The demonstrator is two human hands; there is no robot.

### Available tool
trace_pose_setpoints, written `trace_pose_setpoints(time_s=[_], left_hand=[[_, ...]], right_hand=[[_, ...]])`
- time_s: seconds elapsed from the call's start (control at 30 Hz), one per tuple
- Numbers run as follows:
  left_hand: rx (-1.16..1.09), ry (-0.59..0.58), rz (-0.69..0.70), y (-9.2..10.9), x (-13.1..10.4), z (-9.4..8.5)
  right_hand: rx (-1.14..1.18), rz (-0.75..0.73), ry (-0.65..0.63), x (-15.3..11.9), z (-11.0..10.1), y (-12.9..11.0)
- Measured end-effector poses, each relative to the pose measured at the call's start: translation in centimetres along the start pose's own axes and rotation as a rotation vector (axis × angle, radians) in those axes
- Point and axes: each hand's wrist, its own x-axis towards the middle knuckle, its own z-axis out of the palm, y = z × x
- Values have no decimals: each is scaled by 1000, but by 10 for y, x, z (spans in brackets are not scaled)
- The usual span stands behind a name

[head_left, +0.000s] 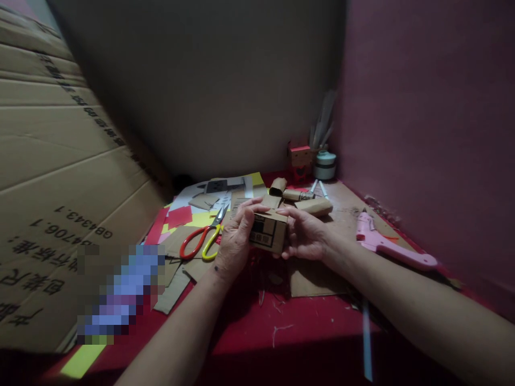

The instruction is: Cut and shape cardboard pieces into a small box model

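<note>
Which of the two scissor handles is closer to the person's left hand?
The yellow handle: it sits right beside the left hand, while the red handle lies on its far side, farther from that hand.

open red tabletop (pixel 249 335) before the hands (pixel 308 233), scissors (pixel 207 236) obstructing left, pink glue gun (pixel 392 249) right

Sm. brown cardboard box (pixel 268 234), blk print on front, btwn both hands (pixel 237 236) (pixel 303 234)
</note>
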Motion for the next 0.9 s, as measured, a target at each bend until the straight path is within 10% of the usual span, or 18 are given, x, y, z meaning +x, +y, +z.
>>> trace_pose_setpoints(time_s=[0.9], left_hand=[[114,41,73,-3,0,3]], right_hand=[[-4,-27,12,3,-2,1]])
